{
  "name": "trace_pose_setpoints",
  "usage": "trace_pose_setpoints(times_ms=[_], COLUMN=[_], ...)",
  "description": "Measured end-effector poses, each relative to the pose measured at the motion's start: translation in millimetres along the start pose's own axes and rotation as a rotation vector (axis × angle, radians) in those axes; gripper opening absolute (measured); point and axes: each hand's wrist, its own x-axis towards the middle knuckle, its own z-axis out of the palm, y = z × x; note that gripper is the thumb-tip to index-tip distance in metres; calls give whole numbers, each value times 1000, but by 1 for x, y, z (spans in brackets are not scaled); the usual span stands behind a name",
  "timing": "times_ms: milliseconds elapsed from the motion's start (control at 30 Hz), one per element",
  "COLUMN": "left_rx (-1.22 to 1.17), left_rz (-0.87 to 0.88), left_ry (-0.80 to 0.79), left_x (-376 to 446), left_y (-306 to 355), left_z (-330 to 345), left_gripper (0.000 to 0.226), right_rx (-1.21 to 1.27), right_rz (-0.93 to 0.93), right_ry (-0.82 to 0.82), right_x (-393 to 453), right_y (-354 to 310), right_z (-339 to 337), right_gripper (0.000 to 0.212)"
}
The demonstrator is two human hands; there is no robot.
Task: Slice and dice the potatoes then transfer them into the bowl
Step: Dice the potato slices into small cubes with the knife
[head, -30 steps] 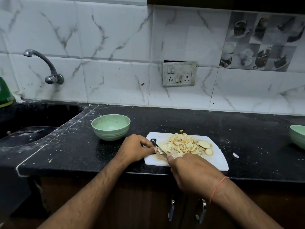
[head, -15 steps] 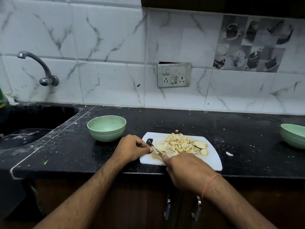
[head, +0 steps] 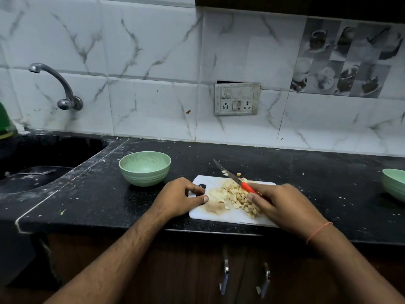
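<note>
At the counter's near edge, the left hand [head: 178,197] grips the left end of the white cutting board [head: 230,216], thumb and fingers curled on it. Right hand [head: 282,205] clamps round the red handle of the knife [head: 232,176], blade angled up and away over the diced potatoes [head: 232,196] heaped mid-board. Farther left, just beside the board, sits the green bowl [head: 144,171]; a second bowl [head: 394,183] at far right.

Matt plastic cutting board [head: 228,216], speckled stone counter [head: 306,178] (dusty), glossy tiles [head: 153,106]
</note>
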Motion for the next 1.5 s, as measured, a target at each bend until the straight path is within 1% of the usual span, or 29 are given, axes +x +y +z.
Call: trace_pose_setpoints(times_ms=[67, 133, 167, 233, 267, 367, 567, 667, 767, 867, 933, 1033, 1100, 1200, 1333, 1433, 1500], left_rx=[-13, -21, -21, -19, -21, -21, -15, -44, -167, -234, -160, 155, 323, 391, 319, 172, 95], left_rz=[21, 31, 35, 53, 66, 103, 225, 233, 213, 242, 257, 319, 282, 218, 224, 230, 247], left_ry=[-15, -22, -22, -18, -20, -21, -51, -88, -112, -79, -92, -214, -287, -315, -259, -267, -219], left_x=[0, 0, 0, -1, -1, 0, 9, 17, 25, 35, 42, 49, 50, 48, 43, 41, 43], left_y=[0, 1, 1, 3, 3, 3, 14, 26, 37, 52, 59, 58, 54, 49, 53, 65, 75], left_z=[0, 0, 0, 0, 0, 0, 4, 16, 23, 24, 18, 2, -9, -13, 0, 8, 10], left_gripper=[22, 18, 17, 15, 14, 13, 11, 10, 12, 12, 14, 23, 25, 23, 15, 12, 12], right_rx=[83, 230, 361, 699, 825, 977, 1110, 1177, 1206, 1233, 1251, 1277, 1286, 1290, 1307, 1318, 1334], right_rz=[35, 66, 83, 152, 191, 286, 305, 324, 344, 355, 366, 387, 396, 405, 416, 412, 416], right_ry=[5, 16, 20, 32, 56, 142, 121, 142, 148, 157, 171, 189, 192, 197, 200, 197, 190], right_x=[4, 6, 6, 5, 4, 5, 8, 9, 9, 9, 10, 11, 12, 14, 15, 15, 16], right_y=[26, 50, 57, 67, 71, 82, 92, 95, 96, 97, 99, 103, 105, 107, 109, 110, 112], right_z=[5, 11, 13, 20, 23, 30, 33, 33, 33, 34, 35, 36, 36, 38, 40, 41, 42], right_gripper=[36, 30, 25, 24, 24, 24, 24, 24, 24, 24, 24, 23, 23, 23, 23, 23, 23])
